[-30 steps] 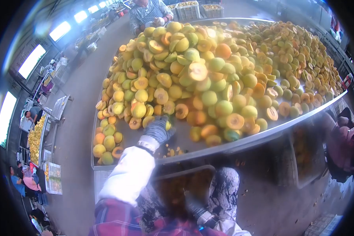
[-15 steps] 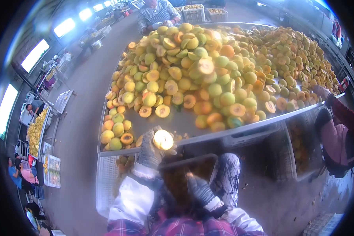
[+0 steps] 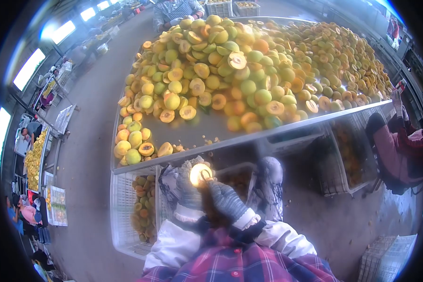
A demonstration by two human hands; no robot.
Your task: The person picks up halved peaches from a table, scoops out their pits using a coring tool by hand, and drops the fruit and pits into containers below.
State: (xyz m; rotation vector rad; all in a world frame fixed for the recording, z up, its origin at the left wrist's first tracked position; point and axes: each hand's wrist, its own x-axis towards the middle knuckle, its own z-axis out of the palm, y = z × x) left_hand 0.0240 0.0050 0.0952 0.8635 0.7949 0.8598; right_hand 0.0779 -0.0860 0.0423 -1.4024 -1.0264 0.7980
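Note:
My gloved left hand [image 3: 189, 188] is closed around a cut peach half [image 3: 198, 174], its bright cut face turned up. My right hand [image 3: 226, 199], in a grey glove, is closed beside it, gripping a small pitting tool whose thin curved loop [image 3: 205, 173] lies against the cut face. Its handle is hidden in the fingers. Both hands are just in front of the metal table's near edge [image 3: 174, 162]. A large heap of halved and whole-looking peaches [image 3: 202, 70] covers much of the table.
Under the table edge stand a white crate of peach pieces [image 3: 122, 211] and another crate [image 3: 239, 171] by my knees. A seated person [image 3: 399, 150] works at the right, another person [image 3: 176, 11] across the table. Stacked crates [image 3: 387, 258] sit at lower right.
My right hand has risen from over the crate to the peach half, bringing the tool onto it. My left hand has drawn slightly back from the table edge. The view has shifted.

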